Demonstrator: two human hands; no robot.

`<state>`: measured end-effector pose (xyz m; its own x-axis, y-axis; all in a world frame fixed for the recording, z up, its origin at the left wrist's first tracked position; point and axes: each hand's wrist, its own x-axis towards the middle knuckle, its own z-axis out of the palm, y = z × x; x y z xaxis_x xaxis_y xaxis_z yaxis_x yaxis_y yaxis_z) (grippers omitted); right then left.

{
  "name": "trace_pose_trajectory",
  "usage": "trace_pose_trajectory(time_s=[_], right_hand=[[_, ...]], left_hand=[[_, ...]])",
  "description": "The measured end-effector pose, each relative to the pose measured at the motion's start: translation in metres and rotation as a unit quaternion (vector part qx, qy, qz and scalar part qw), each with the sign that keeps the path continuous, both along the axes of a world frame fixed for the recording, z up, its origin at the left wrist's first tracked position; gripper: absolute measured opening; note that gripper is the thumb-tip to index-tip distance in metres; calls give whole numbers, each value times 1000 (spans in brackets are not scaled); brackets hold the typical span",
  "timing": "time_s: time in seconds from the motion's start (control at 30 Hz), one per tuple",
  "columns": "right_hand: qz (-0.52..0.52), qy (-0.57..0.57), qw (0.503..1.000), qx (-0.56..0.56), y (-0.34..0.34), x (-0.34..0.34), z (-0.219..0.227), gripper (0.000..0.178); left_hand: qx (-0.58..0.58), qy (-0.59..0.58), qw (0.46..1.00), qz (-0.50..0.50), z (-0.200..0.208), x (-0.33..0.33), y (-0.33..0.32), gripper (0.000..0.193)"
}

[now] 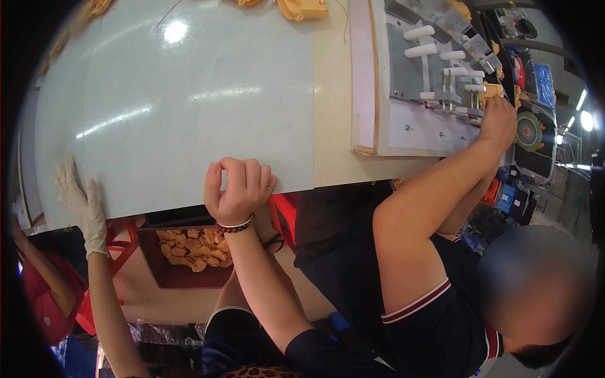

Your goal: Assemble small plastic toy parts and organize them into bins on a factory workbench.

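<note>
My left hand (82,205), in a whitish glove, lies at the table's near left edge with its fingers stretched out, holding nothing. My right hand (238,190) is bare, with a ring and a beaded bracelet (235,227) at the wrist. It rests on the near edge of the white tabletop (189,126), fingers curled in, and no object shows in it. Below the table, between my forearms, a dark red bin (151,258) holds several orange-yellow plastic parts (196,249).
At right, a co-worker's hand (499,123) touches a yellow part on a grey fixture (406,69) with white-handled clamps. More yellow parts (302,9) lie at the table's far edge. A person in red (53,286) sits at far left. A round fan (529,132) stands beyond the fixture.
</note>
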<state>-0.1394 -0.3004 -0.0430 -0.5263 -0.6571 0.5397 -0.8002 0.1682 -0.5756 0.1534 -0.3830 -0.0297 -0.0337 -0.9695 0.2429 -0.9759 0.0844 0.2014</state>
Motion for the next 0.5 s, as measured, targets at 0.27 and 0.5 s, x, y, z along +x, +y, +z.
trace_pose_trajectory(time_s=[0.27,0.5], right_hand=[[-1,7,1000,-14,0,-4,-3,12],[1,3,1000,-16,-3,-3,-2,12]], left_hand=[[-1,1,1000,-11,-6,-4,-1,71],[-4,-10,1000,-14,-5,-2,-2,70]])
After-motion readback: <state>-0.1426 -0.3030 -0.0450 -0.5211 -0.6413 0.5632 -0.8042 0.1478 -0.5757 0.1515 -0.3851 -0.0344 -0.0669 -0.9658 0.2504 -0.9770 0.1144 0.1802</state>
